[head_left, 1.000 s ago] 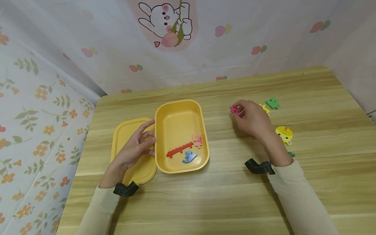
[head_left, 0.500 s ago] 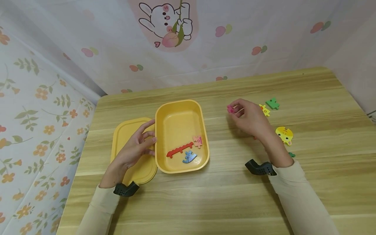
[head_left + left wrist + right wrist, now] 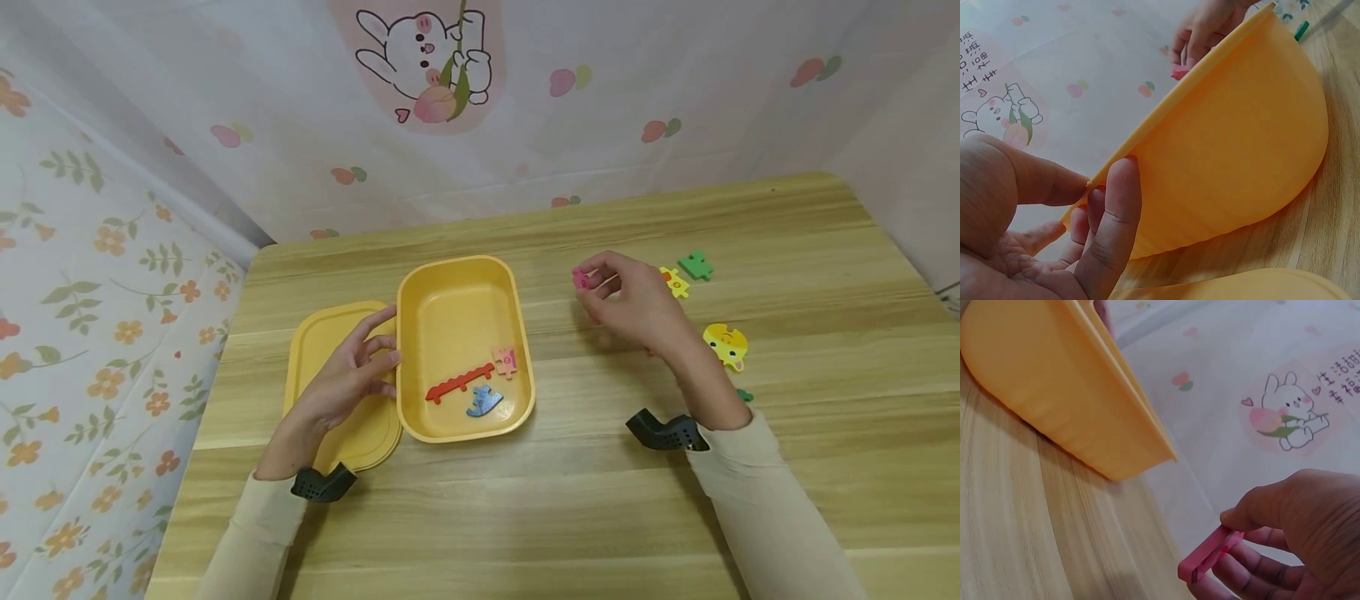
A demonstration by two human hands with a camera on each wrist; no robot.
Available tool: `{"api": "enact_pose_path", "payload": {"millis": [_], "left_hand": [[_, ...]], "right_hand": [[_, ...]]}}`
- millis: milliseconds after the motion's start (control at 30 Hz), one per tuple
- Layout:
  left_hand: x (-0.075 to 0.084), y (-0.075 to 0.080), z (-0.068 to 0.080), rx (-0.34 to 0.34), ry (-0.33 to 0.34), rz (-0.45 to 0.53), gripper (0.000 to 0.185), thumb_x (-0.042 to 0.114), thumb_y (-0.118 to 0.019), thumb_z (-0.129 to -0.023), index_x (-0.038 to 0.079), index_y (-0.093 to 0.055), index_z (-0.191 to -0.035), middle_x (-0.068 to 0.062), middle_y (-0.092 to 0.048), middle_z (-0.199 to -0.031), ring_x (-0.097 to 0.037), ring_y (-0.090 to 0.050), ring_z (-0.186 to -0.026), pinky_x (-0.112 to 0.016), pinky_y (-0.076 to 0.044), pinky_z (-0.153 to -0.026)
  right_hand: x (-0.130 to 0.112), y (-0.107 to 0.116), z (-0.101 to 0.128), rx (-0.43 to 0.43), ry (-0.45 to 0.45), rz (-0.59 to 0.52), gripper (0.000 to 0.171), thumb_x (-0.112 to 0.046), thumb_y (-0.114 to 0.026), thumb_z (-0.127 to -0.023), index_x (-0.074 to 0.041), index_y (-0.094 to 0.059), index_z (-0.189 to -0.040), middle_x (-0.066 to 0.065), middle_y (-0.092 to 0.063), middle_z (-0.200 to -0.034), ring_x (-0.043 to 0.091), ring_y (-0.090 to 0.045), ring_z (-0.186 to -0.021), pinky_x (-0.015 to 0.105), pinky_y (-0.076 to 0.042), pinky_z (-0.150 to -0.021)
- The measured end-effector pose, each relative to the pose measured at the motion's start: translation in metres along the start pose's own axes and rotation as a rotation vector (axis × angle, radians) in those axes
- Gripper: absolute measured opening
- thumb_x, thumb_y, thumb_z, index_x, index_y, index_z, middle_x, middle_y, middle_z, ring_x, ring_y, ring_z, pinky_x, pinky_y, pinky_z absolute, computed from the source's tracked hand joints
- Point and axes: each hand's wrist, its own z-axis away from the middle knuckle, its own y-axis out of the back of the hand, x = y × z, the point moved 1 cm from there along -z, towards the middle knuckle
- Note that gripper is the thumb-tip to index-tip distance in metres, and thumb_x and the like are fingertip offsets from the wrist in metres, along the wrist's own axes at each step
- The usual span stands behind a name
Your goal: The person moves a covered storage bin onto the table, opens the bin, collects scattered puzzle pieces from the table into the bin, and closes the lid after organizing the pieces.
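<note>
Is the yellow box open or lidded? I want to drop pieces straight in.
Open. The yellow box shows its bare inside with three puzzle pieces lying in it; the lid lies flat beside it under the left hand.

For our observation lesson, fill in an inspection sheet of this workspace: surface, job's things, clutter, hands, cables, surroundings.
Surface: wooden table.
Job's things: pink piece off the table; yellow box holding red, pink and blue pieces; lid beside it.
Clutter: green piece, small yellow piece, yellow animal piece.
Hands: right hand pinches the pink piece; left hand touches the box's rim.
Cables: nothing seen.
Surroundings: bunny-print cloth.
</note>
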Motion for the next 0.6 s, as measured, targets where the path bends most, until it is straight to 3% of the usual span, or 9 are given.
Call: {"api": "enact_pose_path", "payload": {"millis": [167, 600], "left_hand": [[0.001, -0.001, 0.000, 0.003, 0.008, -0.004, 0.074, 0.006, -0.059, -0.107, 0.019, -0.019, -0.169, -0.004, -0.057, -0.119, -0.009, -0.065, -0.087, -0.026, -0.065, -0.068], [-0.001, 0.000, -0.001, 0.006, 0.005, 0.005, 0.074, 0.006, -0.058, -0.107, 0.020, -0.020, -0.169, -0.004, -0.058, -0.119, -0.009, -0.065, -0.090, -0.026, -0.065, -0.068]], "right_hand": [[-0.006, 0.002, 0.001, -0.018, 0.009, -0.028, 0.033, -0.024, -0.071, -0.100, -0.011, -0.069, -0.130, 0.013, -0.073, -0.113, 0.028, -0.070, -0.105, 0.032, -0.056, -0.080], [-0.016, -0.002, 0.004, -0.059, 0.085, -0.089, 0.030, -0.021, -0.073, -0.100, -0.011, -0.068, -0.127, 0.010, -0.074, -0.104, 0.024, -0.069, -0.098, 0.025, -0.056, -0.074]]}}
